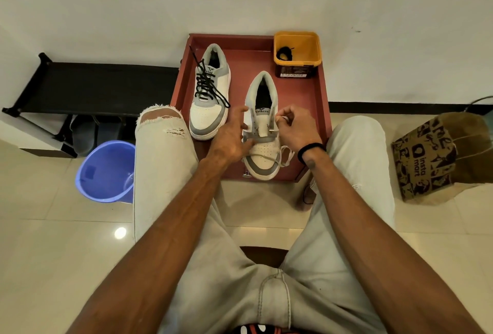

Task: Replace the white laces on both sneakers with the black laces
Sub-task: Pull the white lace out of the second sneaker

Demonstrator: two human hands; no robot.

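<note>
Two white-and-grey sneakers stand on a red tray [301, 109]. The left sneaker [209, 109] carries a black lace [206, 83] threaded through its eyelets. The right sneaker [262, 131] has most eyelets bare; a white lace [284, 156] trails loose over its toe and right side. My left hand [232, 137] rests against the right sneaker's left side with fingers spread. My right hand [296, 127] pinches the white lace at the sneaker's right eyelet row. Another black lace [284, 53] lies coiled in a yellow tub [309, 43] at the tray's back right.
A blue bucket [106, 171] stands on the floor at the left, beside a low black rack [88, 88] with shoes under it. A brown paper bag [437, 155] sits at the right. My knees flank the tray. The wall is just behind the tray.
</note>
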